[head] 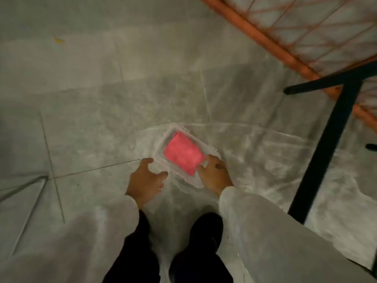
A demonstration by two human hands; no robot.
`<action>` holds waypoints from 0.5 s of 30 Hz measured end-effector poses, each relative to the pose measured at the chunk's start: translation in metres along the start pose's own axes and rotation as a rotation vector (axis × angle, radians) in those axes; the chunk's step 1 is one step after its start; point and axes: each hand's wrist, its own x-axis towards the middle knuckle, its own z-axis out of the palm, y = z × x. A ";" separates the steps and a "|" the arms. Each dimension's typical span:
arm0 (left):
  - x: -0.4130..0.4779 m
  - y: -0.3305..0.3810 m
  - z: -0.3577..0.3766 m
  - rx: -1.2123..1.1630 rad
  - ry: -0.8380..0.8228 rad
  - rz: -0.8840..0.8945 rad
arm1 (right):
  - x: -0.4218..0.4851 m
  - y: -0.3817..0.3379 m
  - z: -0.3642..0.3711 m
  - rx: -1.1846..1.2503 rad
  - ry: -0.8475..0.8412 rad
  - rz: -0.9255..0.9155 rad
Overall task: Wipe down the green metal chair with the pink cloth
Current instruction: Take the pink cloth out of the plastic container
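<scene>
Pink cloth (183,155) inside clear tub (161,147)

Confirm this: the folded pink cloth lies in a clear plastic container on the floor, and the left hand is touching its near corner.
Wrong hand. In the head view, the right hand touches the pink cloth in the clear container; the left hand hovers open beside it.

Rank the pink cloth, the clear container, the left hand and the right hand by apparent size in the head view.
1. clear container
2. pink cloth
3. left hand and right hand: look alike, not ranked.
</scene>
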 end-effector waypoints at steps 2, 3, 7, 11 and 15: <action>0.021 0.001 0.012 -0.107 0.014 -0.054 | 0.025 0.003 0.015 -0.013 0.028 -0.027; 0.032 -0.001 0.018 -0.150 0.017 -0.070 | 0.038 0.005 0.023 0.002 0.034 -0.030; 0.059 -0.014 0.036 -0.292 0.120 -0.070 | 0.070 0.008 0.051 -0.042 0.059 -0.057; 0.072 -0.027 0.044 -0.307 0.095 -0.056 | 0.088 0.012 0.071 -0.076 0.127 -0.054; 0.074 -0.027 0.042 -0.315 0.050 -0.052 | 0.097 0.015 0.076 -0.162 0.176 -0.059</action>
